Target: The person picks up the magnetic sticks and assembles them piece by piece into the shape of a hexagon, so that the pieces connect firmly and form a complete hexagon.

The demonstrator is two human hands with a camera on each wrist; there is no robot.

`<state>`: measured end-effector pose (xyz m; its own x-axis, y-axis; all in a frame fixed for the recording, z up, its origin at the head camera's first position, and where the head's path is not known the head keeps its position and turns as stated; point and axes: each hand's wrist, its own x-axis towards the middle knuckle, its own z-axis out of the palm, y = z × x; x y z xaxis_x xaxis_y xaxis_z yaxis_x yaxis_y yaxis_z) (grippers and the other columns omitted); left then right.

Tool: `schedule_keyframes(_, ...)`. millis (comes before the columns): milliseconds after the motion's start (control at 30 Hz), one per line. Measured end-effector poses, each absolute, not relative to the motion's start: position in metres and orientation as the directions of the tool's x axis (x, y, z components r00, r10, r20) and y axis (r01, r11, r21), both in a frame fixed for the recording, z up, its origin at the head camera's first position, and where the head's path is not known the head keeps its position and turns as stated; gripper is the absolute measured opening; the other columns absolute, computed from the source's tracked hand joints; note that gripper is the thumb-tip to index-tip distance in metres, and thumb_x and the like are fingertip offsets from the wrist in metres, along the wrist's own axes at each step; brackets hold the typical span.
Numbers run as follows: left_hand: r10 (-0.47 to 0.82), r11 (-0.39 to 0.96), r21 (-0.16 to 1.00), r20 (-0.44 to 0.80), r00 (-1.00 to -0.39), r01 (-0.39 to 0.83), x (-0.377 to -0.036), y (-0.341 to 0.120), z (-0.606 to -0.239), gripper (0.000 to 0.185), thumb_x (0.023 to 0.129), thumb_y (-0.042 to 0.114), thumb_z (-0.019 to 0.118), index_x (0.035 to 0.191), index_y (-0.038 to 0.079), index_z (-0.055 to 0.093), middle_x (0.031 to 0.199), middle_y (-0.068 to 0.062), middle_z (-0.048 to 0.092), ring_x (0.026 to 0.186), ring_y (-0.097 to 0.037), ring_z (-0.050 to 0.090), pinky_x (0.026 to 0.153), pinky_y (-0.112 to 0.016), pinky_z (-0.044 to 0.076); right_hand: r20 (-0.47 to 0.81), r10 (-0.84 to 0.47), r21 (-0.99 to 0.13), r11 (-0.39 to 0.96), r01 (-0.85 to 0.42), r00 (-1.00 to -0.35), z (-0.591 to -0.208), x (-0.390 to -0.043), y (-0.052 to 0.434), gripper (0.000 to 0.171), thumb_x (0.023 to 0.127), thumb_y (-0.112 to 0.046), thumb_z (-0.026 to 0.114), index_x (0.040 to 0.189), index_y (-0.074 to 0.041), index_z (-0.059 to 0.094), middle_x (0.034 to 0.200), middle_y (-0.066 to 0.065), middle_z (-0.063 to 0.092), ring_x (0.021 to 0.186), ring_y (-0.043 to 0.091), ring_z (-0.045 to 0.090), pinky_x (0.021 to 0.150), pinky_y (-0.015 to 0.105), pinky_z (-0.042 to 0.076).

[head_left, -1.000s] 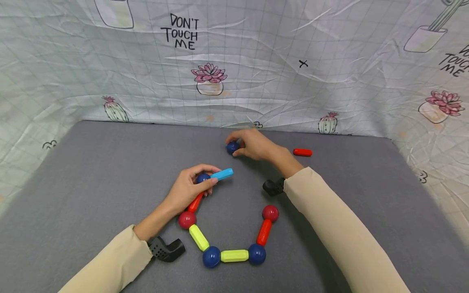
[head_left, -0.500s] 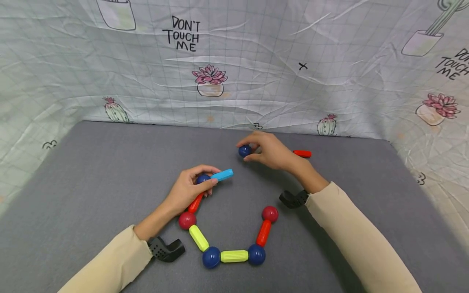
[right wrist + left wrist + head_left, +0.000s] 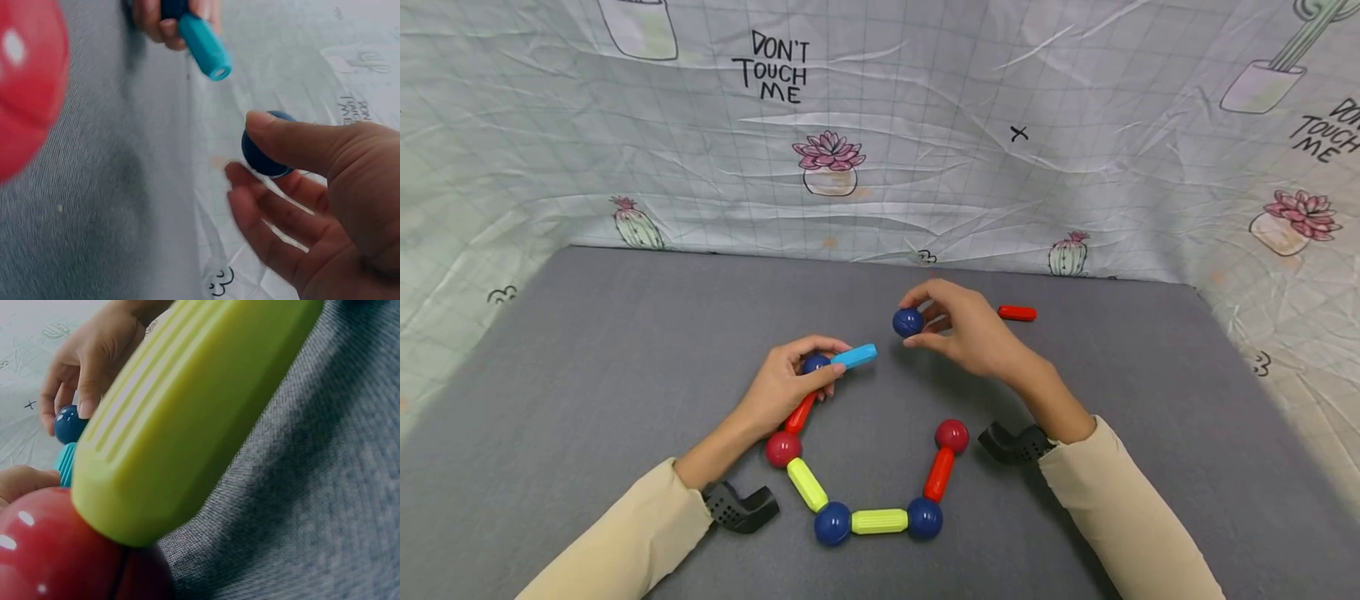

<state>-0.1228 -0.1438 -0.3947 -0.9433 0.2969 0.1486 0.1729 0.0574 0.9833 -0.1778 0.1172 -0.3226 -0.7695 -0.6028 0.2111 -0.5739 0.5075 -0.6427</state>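
Note:
In the head view my left hand [image 3: 790, 383] grips a blue ball at the upper left end of a chain of balls and rods. A light blue rod [image 3: 854, 357] sticks out from that ball to the right, its far end bare. My right hand [image 3: 973, 329] pinches a loose blue ball [image 3: 907, 322] between thumb and fingers, a short gap from the rod's tip. Down from the left hand the chain runs through a red rod [image 3: 801, 414], a red ball [image 3: 784, 449], a yellow rod [image 3: 807, 485] and a blue ball [image 3: 832, 523].
The chain continues along another yellow rod [image 3: 880, 522], a blue ball [image 3: 925, 518] and a red rod [image 3: 939, 475] to a red ball [image 3: 952, 436]. A loose red rod [image 3: 1017, 313] lies behind the right hand. Patterned cloth [image 3: 925, 125] hangs behind the grey table [image 3: 625, 350].
My right hand has carried the loose blue ball rightward and toward me, from near the table's back edge. The left hand and the chain have stayed in place.

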Motion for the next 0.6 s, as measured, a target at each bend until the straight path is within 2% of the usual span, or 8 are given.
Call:
schedule_keyframes(233,0.302,0.064,0.983,0.145,-0.942,0.172,-0.123,-0.143,-0.395,0.022,0.091,0.012,0.066,0.112,0.005,0.065,0.081,-0.022,0.059,0.063,-0.023,0.057,0.059,-0.028,0.053,0.275,-0.604,-0.655,0.452,-0.605,-0.749,-0.329,-0.172,0.12,0.04,0.079,-0.005,0.078,0.117,-0.008,0.064,0.112,0.004,0.058,0.095,0.019,0.062,0.078,0.036,0.055)
schedule_keyframes(367,0.301,0.064,0.984,0.142,-0.943,0.169,-0.124,-0.143,-0.395,0.023,0.092,0.013,0.067,0.112,0.005,0.065,0.081,-0.021,0.06,0.063,-0.023,0.057,0.059,-0.029,0.053,0.294,-0.63,-0.649,0.421,-0.634,-0.719,-0.333,-0.17,0.117,0.04,0.079,-0.005,0.077,0.117,-0.008,0.066,0.112,0.004,0.057,0.097,0.018,0.06,0.078,0.032,0.055)
schedule_keyframes(600,0.305,0.055,0.984,0.147,-0.941,0.172,-0.124,-0.144,-0.395,0.023,0.092,0.012,0.066,0.113,0.003,0.065,0.081,-0.022,0.059,0.063,-0.022,0.057,0.059,-0.028,0.053,0.288,-0.656,-0.607,0.438,-0.663,-0.698,-0.339,-0.168,0.111,0.04,0.079,-0.004,0.078,0.117,-0.007,0.066,0.113,0.005,0.055,0.092,0.016,0.06,0.077,0.034,0.055)
